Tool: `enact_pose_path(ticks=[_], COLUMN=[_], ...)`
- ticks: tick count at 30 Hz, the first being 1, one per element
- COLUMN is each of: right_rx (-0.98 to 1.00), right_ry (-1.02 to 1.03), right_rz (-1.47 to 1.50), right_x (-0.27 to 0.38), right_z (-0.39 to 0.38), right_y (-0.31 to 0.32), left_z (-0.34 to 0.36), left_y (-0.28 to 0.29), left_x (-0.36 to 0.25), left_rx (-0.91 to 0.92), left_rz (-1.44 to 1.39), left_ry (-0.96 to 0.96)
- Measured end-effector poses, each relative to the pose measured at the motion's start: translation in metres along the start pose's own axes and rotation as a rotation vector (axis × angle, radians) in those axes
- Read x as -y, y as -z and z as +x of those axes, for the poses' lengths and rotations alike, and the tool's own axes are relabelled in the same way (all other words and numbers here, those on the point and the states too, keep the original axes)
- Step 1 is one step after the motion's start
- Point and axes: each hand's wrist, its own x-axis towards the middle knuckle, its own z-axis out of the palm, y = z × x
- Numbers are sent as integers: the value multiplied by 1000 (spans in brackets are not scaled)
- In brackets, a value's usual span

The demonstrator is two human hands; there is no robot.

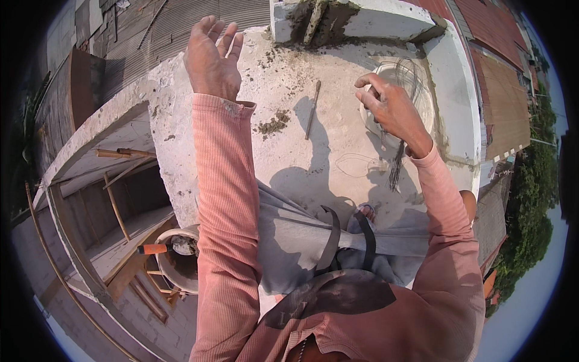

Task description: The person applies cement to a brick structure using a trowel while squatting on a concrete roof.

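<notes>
Thin dark wires (pixel 396 168) lie across a round white bucket (pixel 427 114), far right. The right hand (pixel 395 111) curls over it, grasp unclear; the left hand (pixel 214 63) spreads empty, far left. Wire handling seems underway; the next move calls for fine pinching.

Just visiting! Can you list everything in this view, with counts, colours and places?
Slab: one, pale, centre
Low walls: two, white, far and right edges
Round container: one, whitish, slab's right
Wires: several, dark, in and beside container
Thin rod: one, brownish, mid-slab
Crumbs: many, grey-brown, scattered
Bucket: one, pale, lower left
Orange-handled tool: one, across bucket
Poles: several, tan, left
Roofs: several, grey and red, background
Trees: several, green, far right
Sleeves: two, pink
Left hand: one, brown, upper left
Right hand: one, brown, over container
</notes>
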Motion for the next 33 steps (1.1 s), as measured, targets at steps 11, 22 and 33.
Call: enact_pose_path(ticks=[11,22,33], right_rx=[-657,-491,-355], right_ry=[-450,-1535,-1696], right_rz=[-485,-4,779], right_x=[-103,14,133], right_z=[-250,-559,-573], right_y=[156,-184,-348], left_z=[53,45,64], left_y=[-44,-63,-121], left_x=[98,247,303], left_rx=[243,375,253], left_rz=[166,460,663], left_ry=[276,737,663])
